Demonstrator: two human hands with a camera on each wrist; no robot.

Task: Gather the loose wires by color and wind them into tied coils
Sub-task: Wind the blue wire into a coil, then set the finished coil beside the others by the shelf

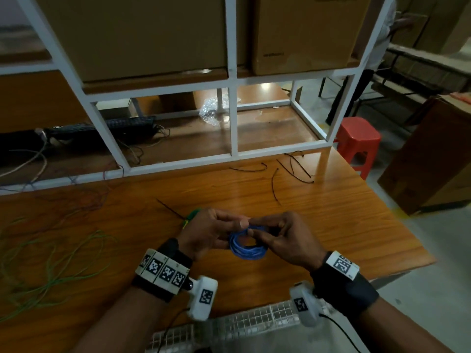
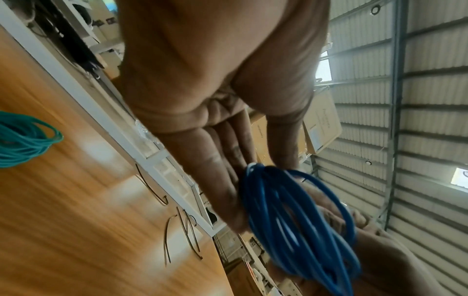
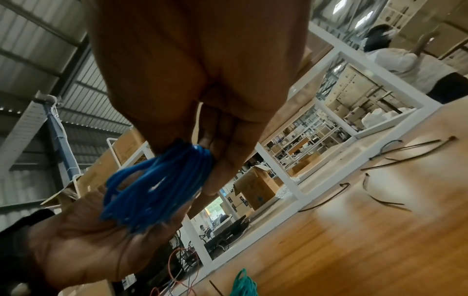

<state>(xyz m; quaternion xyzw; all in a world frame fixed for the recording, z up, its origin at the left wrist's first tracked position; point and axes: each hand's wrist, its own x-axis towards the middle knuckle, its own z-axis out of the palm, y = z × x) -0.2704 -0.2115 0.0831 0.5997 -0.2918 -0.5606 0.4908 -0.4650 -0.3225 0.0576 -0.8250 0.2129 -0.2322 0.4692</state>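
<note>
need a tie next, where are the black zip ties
In the head view the black zip ties lie loose on the wooden table, far right, beside the white frame.

Wooden table (image 1: 331, 212), white shelf frame (image 1: 233, 118), cardboard boxes (image 1: 300, 34), red stool (image 1: 358, 141), grey floor (image 1: 438, 240).

— Which colours are seen among the wires?
— A blue coil (image 1: 246, 242) is seen between the hands; green wire (image 1: 51, 266) is spread loose at the left, and a teal-green coil (image 2: 22, 140) is shown in the left wrist view. Red and blue strands (image 1: 86, 192) are tangled by the white frame (image 1: 233, 118).
— And the rest?
— The table (image 1: 318, 207) is shown in orange-brown wood grain. The cable ties (image 1: 293, 166) are black, the stool (image 1: 358, 141) red, the boxes (image 1: 303, 31) brown. Black wristbands (image 1: 344, 286) are worn, with black-and-white square-patterned tags (image 1: 163, 271).
</note>
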